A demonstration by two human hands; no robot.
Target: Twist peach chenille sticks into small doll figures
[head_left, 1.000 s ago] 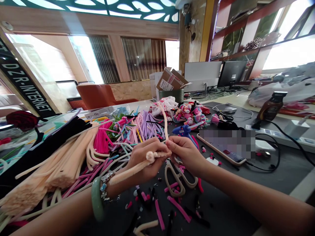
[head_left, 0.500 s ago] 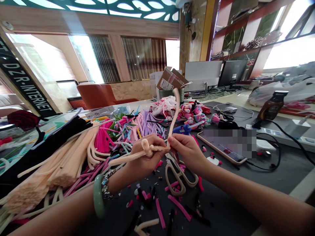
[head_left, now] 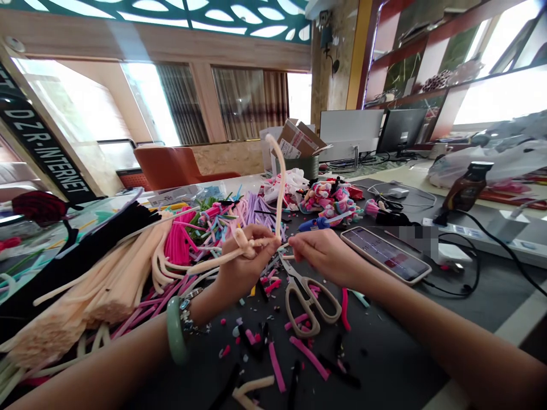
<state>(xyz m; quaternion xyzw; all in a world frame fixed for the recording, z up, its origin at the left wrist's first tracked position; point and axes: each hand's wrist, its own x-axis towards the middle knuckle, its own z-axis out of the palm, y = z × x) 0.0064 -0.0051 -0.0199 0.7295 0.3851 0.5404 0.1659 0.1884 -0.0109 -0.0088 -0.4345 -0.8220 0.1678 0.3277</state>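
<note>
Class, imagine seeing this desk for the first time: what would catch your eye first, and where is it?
Probably the peach fuzzy stem at the centre, rising from the left hand and curving over at its top, with the right hand close by. The thick bundle of peach stems stands out on the left. Scissors lie below the hands, left of the phone.

From the head, the camera looks forward and down on the nearby fingers (head_left: 252, 232) and dark table (head_left: 384, 370), toward curtains (head_left: 243, 102).
</note>
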